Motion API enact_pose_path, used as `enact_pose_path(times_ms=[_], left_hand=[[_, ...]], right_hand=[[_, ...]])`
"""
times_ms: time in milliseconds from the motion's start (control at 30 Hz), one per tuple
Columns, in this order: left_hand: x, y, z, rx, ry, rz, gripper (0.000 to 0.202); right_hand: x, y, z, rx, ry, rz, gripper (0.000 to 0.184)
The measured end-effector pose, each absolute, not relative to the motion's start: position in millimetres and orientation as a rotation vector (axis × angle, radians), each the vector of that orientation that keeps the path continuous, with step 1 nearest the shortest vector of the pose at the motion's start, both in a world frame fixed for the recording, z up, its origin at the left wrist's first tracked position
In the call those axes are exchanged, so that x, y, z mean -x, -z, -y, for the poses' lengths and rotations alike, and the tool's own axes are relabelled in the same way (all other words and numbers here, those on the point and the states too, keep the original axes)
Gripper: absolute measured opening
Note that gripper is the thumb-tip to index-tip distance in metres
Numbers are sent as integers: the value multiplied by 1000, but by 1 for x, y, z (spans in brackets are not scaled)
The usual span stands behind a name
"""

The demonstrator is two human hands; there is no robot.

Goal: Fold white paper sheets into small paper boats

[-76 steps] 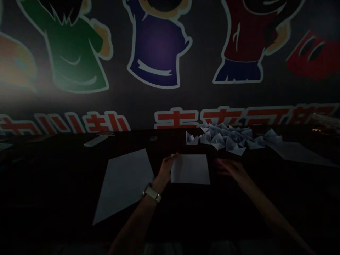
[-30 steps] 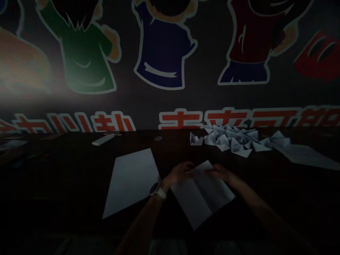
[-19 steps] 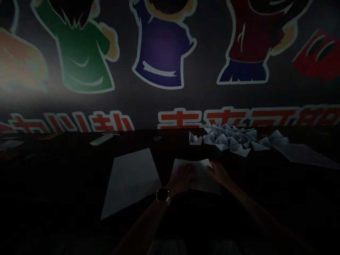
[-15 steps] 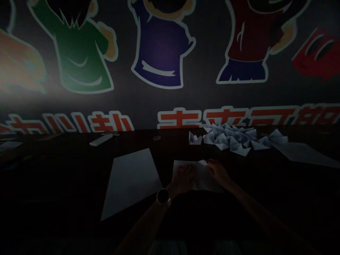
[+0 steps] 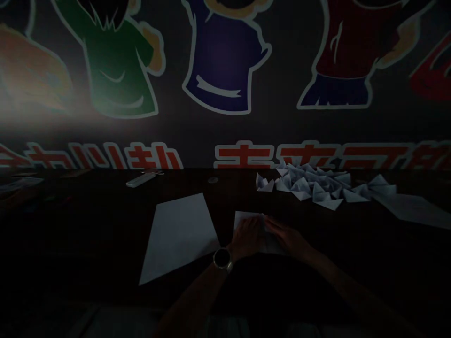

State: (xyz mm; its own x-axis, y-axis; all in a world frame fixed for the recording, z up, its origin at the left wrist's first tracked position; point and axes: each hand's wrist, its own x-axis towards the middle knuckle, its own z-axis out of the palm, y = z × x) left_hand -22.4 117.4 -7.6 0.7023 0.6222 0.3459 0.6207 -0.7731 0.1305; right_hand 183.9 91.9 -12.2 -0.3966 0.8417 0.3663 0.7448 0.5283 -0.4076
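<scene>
Left hand (image 5: 246, 238) and right hand (image 5: 286, 237) flat on folded white paper (image 5: 246, 219), dark table (image 5: 105, 225), paper boats (image 5: 310, 184) heaped beyond, cartoon mural (image 5: 225, 61) behind

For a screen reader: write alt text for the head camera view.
A person's left hand and right hand press on a folded white paper sheet on a dark table. A flat sheet lies to the left, a heap of folded paper boats lies beyond, and a cartoon mural covers the wall.

Dark bench (image 5: 81, 230) here, with a big white paper sheet (image 5: 178, 239) lying flat, a heap of folded paper boats (image 5: 310, 185), another sheet (image 5: 412, 209) just right of it, and a slim white device (image 5: 141, 180) toward the back.
</scene>
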Motion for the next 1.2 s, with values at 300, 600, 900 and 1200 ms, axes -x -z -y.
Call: enact_pose_path(times_ms=[300, 600, 900, 1200], left_hand=[[23, 2, -113, -2875, -656, -1007, 45], [22, -2, -112, -2870, -631, -1041, 43], [24, 6, -116, -2942, -615, -1024, 43], [21, -5, -113, -2854, -523, -1122, 49]], right_hand=[[-185, 14, -92, 1225, -208, 2317, 48], [-181, 3, -86, 1248, -194, 2383, 47], [-185, 8, -87, 1214, -158, 2463, 52], [-187, 7, -87, 1208, -143, 2467, 50]])
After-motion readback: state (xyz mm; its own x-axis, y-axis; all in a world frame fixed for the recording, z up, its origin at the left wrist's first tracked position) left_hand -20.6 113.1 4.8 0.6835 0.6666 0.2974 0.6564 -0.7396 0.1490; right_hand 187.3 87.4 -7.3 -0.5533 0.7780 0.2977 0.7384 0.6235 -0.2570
